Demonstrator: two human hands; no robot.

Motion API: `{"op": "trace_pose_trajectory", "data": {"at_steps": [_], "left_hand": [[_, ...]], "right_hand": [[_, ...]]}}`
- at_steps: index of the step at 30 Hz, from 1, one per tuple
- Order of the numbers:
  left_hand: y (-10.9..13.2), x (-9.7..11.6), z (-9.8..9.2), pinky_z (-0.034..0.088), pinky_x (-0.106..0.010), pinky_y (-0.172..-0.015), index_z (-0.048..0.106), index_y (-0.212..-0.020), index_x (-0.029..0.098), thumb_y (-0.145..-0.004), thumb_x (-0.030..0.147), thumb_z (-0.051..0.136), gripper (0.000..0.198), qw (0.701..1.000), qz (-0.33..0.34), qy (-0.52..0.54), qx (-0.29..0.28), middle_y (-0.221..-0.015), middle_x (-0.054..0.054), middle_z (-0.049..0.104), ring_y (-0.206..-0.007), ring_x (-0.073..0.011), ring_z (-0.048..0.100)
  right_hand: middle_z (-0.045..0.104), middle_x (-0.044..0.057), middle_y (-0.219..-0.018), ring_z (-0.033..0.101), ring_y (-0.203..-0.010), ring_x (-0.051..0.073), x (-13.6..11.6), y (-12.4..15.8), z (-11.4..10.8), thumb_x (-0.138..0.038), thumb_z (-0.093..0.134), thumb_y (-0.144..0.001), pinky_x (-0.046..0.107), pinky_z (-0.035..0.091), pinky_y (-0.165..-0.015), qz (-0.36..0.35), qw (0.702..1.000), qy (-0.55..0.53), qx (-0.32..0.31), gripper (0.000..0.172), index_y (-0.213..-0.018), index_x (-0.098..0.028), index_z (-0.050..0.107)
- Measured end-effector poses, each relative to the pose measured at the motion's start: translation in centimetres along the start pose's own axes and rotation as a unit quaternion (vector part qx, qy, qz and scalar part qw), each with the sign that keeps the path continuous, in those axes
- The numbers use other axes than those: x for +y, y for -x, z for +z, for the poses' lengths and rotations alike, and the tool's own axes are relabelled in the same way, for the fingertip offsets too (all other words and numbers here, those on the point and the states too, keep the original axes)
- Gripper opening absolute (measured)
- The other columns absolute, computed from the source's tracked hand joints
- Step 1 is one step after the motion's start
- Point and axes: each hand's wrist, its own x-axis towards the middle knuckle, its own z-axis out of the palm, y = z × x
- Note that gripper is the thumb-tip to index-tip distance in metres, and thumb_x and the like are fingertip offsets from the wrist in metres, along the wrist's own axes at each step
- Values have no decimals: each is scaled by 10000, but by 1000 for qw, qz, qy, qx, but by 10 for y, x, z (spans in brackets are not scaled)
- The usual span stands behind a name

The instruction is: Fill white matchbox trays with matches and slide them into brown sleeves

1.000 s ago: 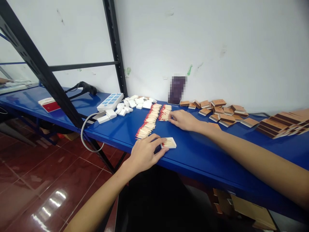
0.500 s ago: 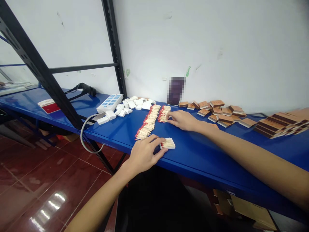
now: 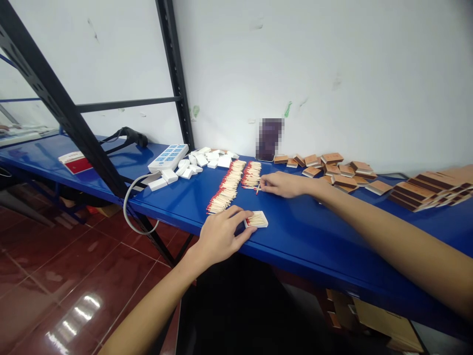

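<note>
Near the table's front edge, my left hand (image 3: 225,234) grips the left end of a white matchbox tray (image 3: 264,220) between thumb and fingers. Matches with red heads lie inside that tray. My right hand (image 3: 278,184) pinches a matchstick (image 3: 257,188), its red head pointing down, just to the right of a short row of matches (image 3: 252,172). A longer row of matches (image 3: 227,187) runs beside it on the left, up to the fingers of my left hand.
White empty trays (image 3: 199,160) lie loosely at the back left, by a white power strip (image 3: 169,159). A phone-like dark object (image 3: 269,140) leans on the wall. Matchbox sleeves (image 3: 332,170) are scattered at the back right, and stacked ones (image 3: 424,190) stand farther right. A black post (image 3: 70,113) rises at left.
My right hand has drawn back slightly towards me from the short row, and a matchstick now shows in its fingertips. The left hand and the tray stay put.
</note>
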Motion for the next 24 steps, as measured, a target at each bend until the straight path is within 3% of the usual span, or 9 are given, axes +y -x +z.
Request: {"op": "trace_pose_trajectory", "data": {"at_steps": [8, 13, 20, 24], "left_hand": [[-1, 0, 0, 537, -279, -710, 655, -1172, 237, -963, 411, 558, 289, 1000, 1, -7, -5, -1137, -25, 700, -969, -199, 692], [0, 0, -1, 537, -276, -731, 656, -1171, 240, -966, 404, 555, 281, 1000, 1, -5, -7, -1131, -23, 701, -963, -191, 691], [-1, 0, 1, 531, -279, -716, 653, -1170, 243, -963, 402, 561, 277, 1000, 3, -8, -3, -1134, -13, 696, -956, -189, 691], [-1, 0, 1, 531, -281, -729, 655, -1163, 240, -964, 403, 559, 274, 1000, 2, -6, -7, -1134, -22, 698, -961, -192, 691]], "right_hand": [[575, 42, -779, 481, -679, 172, -14, 7, -11, -292, 433, -909, 304, 341, -627, -48, 998, 12, -48, 169, -761, -215, 457], [575, 33, -760, 488, -667, 168, -15, 7, -12, -263, 449, -899, 300, 339, -623, -28, 999, 19, -24, 140, -772, -212, 477], [625, 31, -772, 543, -687, 171, -13, 7, -13, -264, 516, -859, 288, 356, -624, -1, 999, 5, -45, 87, -800, -205, 542], [619, 29, -769, 541, -670, 169, -11, 6, -12, -299, 577, -829, 281, 354, -609, -8, 1000, 11, -5, 125, -900, -196, 583]]}}
